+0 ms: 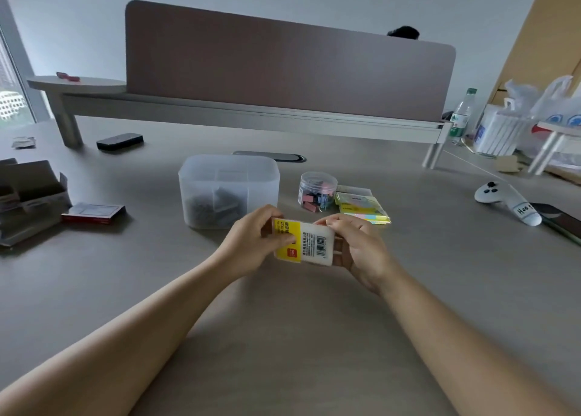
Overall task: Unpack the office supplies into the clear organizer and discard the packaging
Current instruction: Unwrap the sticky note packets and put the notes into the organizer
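Yellow-labelled packet (303,242) pinched between both hands (251,242), contents hidden, print unreadable.

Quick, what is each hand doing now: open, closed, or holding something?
Left hand: closed, pinching the left end of the white packet.
Right hand: closed, gripping the same packet's right end.

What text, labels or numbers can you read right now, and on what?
"deli": red logo on the yellow-and-white pack, held by left hand and right hand.
Its barcode, fine print and yellow-band characters: too blurred.
"Hoo", handwritten, rest unclear: tag on white controller.
Water bottle label: unreadable.
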The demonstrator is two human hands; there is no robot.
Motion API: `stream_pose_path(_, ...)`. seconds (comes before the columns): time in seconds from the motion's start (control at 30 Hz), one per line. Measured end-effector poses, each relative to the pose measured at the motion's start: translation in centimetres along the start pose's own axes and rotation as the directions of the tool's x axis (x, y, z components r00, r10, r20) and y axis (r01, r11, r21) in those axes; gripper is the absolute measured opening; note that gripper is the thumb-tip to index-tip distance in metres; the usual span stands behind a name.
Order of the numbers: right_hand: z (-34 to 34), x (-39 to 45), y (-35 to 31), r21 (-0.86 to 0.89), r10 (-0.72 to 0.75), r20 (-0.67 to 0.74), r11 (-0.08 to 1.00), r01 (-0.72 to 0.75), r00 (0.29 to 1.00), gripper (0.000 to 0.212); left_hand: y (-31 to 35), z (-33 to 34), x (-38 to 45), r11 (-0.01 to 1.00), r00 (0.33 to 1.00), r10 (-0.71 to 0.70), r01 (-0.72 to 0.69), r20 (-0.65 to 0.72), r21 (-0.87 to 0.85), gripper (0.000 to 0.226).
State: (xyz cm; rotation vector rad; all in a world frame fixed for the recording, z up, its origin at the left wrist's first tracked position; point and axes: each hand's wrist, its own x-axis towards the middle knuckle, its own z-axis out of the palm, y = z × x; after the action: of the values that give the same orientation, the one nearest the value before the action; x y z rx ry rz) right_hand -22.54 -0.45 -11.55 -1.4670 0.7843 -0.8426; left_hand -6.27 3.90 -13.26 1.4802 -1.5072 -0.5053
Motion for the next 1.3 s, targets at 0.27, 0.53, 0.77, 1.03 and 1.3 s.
stream_pose_path(0.27, 1.7, 1.7, 0.4, -0.23, -0.195, -0.125, 0.96, 0.162, 0.973, 0.024, -0.1, -1.4, 0.1, 0.97, 0.99, -0.133, 0.12, -0.046, -0.212, 0.021)
stream_pose_path(0.53, 3.9, 3.0, 0.5, -0.259, -0.321, -0.091, 0.922, 0.288, 0.943, 0.01, -0.2, -3.8, -0.7, 0.933, 0.973, -0.214, 0.176, -0.088, -0.315, 0.018)
stream_pose_path(0.77, 5.6, 3.3, 1.2, -0.221, -0.342, -0.012, 0.918, 0.331, 0.94, 0.033, -1.7, -5.1, -1.6, 0.898, 0.955, -0.284, 0.237, -0.08, -0.37, 0.016)
stream_pose_path(1.03, 5.0, 3.0, 0.4, -0.165, -0.229, 0.062, 0.958, 0.236, 0.972, 0.028, -1.5, -5.2, -1.3, 0.91, 0.956, -0.279, 0.234, -0.089, -0.343, 0.018)
stream_pose_path(1.3, 5.3, 3.3, 1.2, -0.471, -0.317, -0.05, 0.844, 0.257, 0.947, 0.032, -1.1, -4.1, -1.4, 0.948, 0.952, -0.248, 0.2, -0.18, -0.248, 0.024)
